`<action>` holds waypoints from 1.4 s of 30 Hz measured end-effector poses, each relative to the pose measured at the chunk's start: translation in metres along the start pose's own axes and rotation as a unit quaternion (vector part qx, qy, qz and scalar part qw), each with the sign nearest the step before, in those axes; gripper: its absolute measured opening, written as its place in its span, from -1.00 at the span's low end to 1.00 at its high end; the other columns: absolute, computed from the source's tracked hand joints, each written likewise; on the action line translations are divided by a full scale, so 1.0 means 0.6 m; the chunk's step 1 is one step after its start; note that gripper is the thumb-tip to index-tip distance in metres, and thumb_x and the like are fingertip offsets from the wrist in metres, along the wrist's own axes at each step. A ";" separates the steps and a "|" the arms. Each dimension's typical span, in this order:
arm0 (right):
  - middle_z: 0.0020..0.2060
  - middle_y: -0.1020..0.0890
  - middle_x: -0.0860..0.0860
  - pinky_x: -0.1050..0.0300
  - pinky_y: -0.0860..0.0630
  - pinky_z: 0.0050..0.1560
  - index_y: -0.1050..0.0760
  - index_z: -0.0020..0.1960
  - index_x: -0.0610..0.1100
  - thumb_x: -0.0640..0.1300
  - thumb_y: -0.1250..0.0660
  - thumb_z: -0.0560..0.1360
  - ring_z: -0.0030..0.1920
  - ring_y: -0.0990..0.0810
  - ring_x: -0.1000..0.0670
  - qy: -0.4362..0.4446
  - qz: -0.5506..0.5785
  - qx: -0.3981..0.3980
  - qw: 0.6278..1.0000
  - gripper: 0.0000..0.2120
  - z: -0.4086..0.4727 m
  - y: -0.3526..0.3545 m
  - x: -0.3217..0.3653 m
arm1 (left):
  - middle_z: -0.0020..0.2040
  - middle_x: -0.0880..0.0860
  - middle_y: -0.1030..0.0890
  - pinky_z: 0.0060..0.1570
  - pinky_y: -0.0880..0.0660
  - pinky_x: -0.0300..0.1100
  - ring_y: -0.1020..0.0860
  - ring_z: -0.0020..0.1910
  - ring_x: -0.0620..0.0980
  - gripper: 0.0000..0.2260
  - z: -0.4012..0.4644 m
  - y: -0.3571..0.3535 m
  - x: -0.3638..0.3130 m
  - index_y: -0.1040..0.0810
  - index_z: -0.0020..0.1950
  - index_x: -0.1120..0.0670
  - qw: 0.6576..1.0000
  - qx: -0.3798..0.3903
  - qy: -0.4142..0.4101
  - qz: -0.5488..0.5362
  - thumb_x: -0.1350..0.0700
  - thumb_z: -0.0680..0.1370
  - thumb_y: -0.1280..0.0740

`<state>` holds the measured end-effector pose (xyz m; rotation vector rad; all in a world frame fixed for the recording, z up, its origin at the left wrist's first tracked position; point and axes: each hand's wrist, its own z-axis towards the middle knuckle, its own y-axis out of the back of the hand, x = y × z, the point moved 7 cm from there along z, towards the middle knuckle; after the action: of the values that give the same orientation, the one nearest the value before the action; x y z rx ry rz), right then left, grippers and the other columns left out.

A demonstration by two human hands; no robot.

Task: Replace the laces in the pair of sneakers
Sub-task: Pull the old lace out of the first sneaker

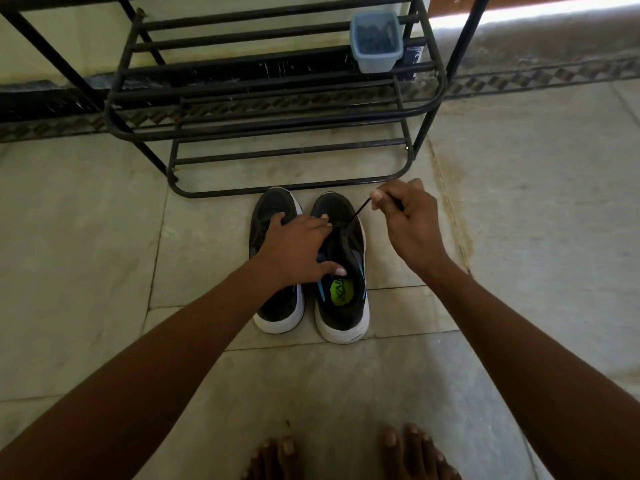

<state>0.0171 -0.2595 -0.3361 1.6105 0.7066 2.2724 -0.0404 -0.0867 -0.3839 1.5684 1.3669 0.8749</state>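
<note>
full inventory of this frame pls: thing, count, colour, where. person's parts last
black sneakers with white soles: 2, side by side on the floor, toes toward the rack
thin black lace: 1, runs taut from the right sneaker's eyelets up to the right hand
black metal shoe rack: 1, standing behind the sneakers
small grey-blue plastic tub: 1, on a rack shelf at right, dark contents unclear
pale stone tile floor: under everything
dark patterned skirting strip: along the base of the wall
left hand: 1, spread flat across both sneakers
right hand: 1, pinches the lace, raised right of the shoes
bare feet: 2, bottom edge
</note>
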 end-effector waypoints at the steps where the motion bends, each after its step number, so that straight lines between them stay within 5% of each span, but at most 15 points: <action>1: -0.26 -0.62 0.10 0.16 -0.40 -0.06 -0.61 -0.17 -0.12 -0.13 -0.29 0.64 -0.07 -0.47 0.14 -0.023 0.020 -0.002 1.000 -0.76 -0.006 -0.004 -0.008 | 0.65 -0.02 -0.16 0.54 -0.02 0.29 -0.18 0.60 0.02 -0.13 -0.002 0.000 -0.001 -0.20 0.62 -0.03 1.000 0.003 0.000 0.000 -0.50 0.46 -0.23; 5: -0.15 -0.70 -0.12 0.14 -0.53 -0.14 -0.57 -0.17 -0.20 -0.19 -0.23 0.67 -0.18 -0.63 0.06 -0.086 0.192 0.010 0.977 -0.72 -0.006 -0.014 -0.014 | 0.65 -0.02 -0.16 0.54 -0.01 0.29 -0.17 0.60 0.01 -0.13 -0.003 0.002 -0.002 -0.19 0.63 -0.03 1.000 -0.003 -0.003 0.000 -0.51 0.46 -0.22; 8: -0.16 -0.63 -0.39 -0.06 -0.65 0.04 -0.49 -0.10 -0.35 -0.22 -0.14 0.71 -0.05 -0.72 -0.20 -0.163 0.393 0.053 0.904 -0.70 -0.007 -0.037 -0.012 | 0.65 -0.02 -0.17 0.53 -0.01 0.29 -0.19 0.60 0.01 -0.13 -0.003 0.000 -0.001 -0.20 0.62 -0.03 1.000 -0.007 -0.006 -0.004 -0.51 0.46 -0.23; 10: -0.36 -0.58 -0.23 -0.19 -0.61 -0.11 -0.46 -0.12 -0.34 -0.19 -0.13 0.72 -0.23 -0.65 -0.23 -0.177 0.360 0.072 0.913 -0.68 -0.005 -0.051 -0.023 | 0.65 -0.02 -0.17 0.53 -0.01 0.29 -0.19 0.59 0.01 -0.13 -0.003 0.000 -0.002 -0.20 0.62 -0.03 1.000 -0.007 -0.005 -0.005 -0.51 0.46 -0.23; 13: -0.42 -0.39 -0.03 0.00 -0.35 -0.34 -0.38 -0.19 -0.31 -0.14 -0.14 0.71 -0.41 -0.38 -0.05 -0.143 0.253 0.095 0.952 -0.65 0.009 -0.064 -0.038 | 0.65 -0.02 -0.16 0.53 -0.01 0.28 -0.19 0.60 0.01 -0.13 -0.004 0.002 -0.004 -0.20 0.63 -0.02 1.000 -0.005 -0.001 -0.006 -0.50 0.46 -0.23; 16: -0.35 -0.42 0.04 0.19 -0.30 -0.27 -0.44 -0.20 -0.16 -0.15 -0.20 0.68 -0.36 -0.37 0.08 0.015 0.032 0.128 0.991 -0.72 0.033 -0.067 -0.006 | 0.65 -0.02 -0.17 0.52 -0.04 0.29 -0.20 0.59 0.01 -0.13 -0.004 0.002 -0.004 -0.22 0.62 -0.02 1.000 -0.010 -0.004 -0.005 -0.50 0.46 -0.22; 19: -0.21 -0.44 -0.04 0.15 -0.32 -0.27 -0.50 -0.14 -0.20 -0.15 -0.24 0.65 -0.27 -0.41 0.02 0.123 -0.138 0.195 0.963 -0.78 0.052 -0.084 0.018 | 0.65 -0.01 -0.18 0.52 -0.03 0.29 -0.20 0.59 0.01 -0.14 -0.005 -0.001 -0.002 -0.24 0.61 -0.02 1.000 -0.009 -0.006 -0.001 -0.51 0.46 -0.22; 23: -0.28 -0.51 -0.05 0.09 -0.38 -0.21 -0.45 -0.20 -0.15 -0.12 -0.23 0.67 -0.28 -0.48 -0.03 0.058 -0.156 0.260 0.951 -0.73 0.053 -0.072 -0.005 | 0.65 -0.02 -0.16 0.53 -0.01 0.28 -0.19 0.60 0.01 -0.14 -0.005 0.000 -0.001 -0.22 0.62 -0.02 1.000 -0.005 -0.003 -0.006 -0.50 0.47 -0.22; 34: -0.35 -0.54 -0.07 0.19 -0.36 -0.32 -0.52 -0.17 -0.29 -0.04 -0.18 0.69 -0.33 -0.51 -0.01 -0.193 -0.103 0.117 0.969 -0.60 -0.001 0.040 -0.149 | 0.66 -0.02 -0.13 0.54 0.03 0.27 -0.17 0.61 0.00 -0.17 -0.011 0.003 -0.004 -0.18 0.63 -0.04 1.000 -0.001 0.007 -0.030 -0.47 0.49 -0.23; 42: -0.20 -0.60 -0.15 0.03 -0.53 -0.20 -0.53 -0.13 -0.22 -0.17 -0.24 0.60 -0.21 -0.57 -0.12 -0.264 -0.213 0.143 0.930 -0.81 -0.043 0.079 -0.238 | 0.66 -0.03 -0.14 0.56 0.01 0.28 -0.17 0.61 0.00 -0.17 -0.007 0.002 -0.009 -0.18 0.63 -0.04 0.999 0.005 0.022 -0.047 -0.43 0.49 -0.28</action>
<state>0.0456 -0.3740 -0.4326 1.8556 1.1327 1.3926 -0.0444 -0.0916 -0.3809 1.4875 1.4662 0.8517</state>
